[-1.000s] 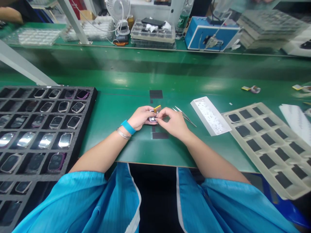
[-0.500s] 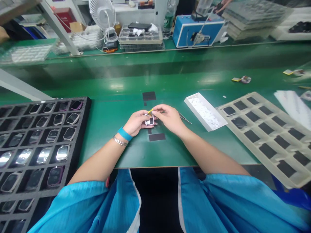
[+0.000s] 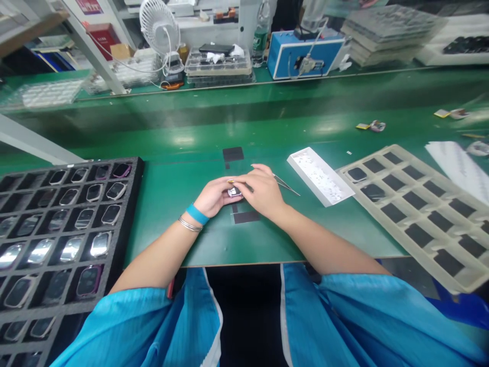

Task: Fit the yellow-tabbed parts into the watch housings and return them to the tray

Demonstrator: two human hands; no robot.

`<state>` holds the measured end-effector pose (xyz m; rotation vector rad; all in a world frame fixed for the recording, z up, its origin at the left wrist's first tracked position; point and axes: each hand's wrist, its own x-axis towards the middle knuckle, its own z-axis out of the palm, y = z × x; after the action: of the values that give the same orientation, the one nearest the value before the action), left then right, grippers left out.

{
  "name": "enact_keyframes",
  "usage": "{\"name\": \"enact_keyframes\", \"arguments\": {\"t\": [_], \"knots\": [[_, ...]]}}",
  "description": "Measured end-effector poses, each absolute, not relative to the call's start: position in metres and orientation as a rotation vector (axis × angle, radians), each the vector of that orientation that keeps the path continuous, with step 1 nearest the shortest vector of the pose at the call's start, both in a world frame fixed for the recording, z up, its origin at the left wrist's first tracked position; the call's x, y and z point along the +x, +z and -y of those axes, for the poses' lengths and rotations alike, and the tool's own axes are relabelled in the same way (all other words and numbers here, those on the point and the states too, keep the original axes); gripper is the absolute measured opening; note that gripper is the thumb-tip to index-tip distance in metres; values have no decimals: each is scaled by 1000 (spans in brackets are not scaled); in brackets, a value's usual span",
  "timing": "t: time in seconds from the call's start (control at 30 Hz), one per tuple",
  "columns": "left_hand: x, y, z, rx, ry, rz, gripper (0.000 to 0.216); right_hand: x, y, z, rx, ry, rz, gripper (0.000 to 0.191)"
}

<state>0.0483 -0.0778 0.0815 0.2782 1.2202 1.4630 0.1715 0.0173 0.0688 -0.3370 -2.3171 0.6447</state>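
Note:
My left hand [image 3: 212,197] is closed around a small watch case [image 3: 234,191], held just above the green bench. A blue wristband and thin bangles sit on that wrist. My right hand [image 3: 261,191] lies over the case from the right, its fingers pinched on a small yellow tab [image 3: 231,181] at the case's top edge. Much of the case is hidden under the fingers. Metal tweezers [image 3: 286,184] lie on the bench just right of my right hand. Black tape patches [image 3: 246,217] sit under and beyond my hands.
A black foam tray [image 3: 132,214] of several watch cases fills the left. A white box of small parts [image 3: 320,176] and a beige tray [image 3: 416,216] with dark squares stand on the right. A fan, a blue machine and stacked trays line the far bench.
My right hand has come down over the case, and the yellow tab now lies low against its top edge. The camera view has tilted slightly.

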Motion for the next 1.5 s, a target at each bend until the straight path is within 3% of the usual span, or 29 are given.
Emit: {"name": "enact_keyframes", "arguments": {"t": [0.13, 0.27, 0.33, 0.5, 0.63, 0.87, 1.1, 1.5], "knots": [[41, 83, 77, 152, 1504, -1108, 24, 172, 70, -15, -276, 544, 2440, 25], [37, 81, 77, 230, 1524, -1077, 22, 170, 66, -18, -312, 622, 2413, 18], [37, 79, 77, 301, 1525, -1070, 27, 169, 61, -22, -367, 795, 2316, 12], [36, 74, 78, 416, 1528, -1091, 40, 165, 50, -35, -436, 1642, 2037, 48], [36, 73, 79, 500, 1494, -1123, 43, 164, 49, -34, -408, 1940, 1911, 55], [36, 67, 76, 532, 1516, -1143, 43, 160, 50, -27, -458, 1955, 1804, 55], [31, 81, 77, 456, 1606, -1052, 35, 163, 56, -38, -540, 1905, 1790, 68], [20, 147, 161, 765, 1839, -1028, 51, 164, 47, -42, -585, 1443, 1841, 44]]}}
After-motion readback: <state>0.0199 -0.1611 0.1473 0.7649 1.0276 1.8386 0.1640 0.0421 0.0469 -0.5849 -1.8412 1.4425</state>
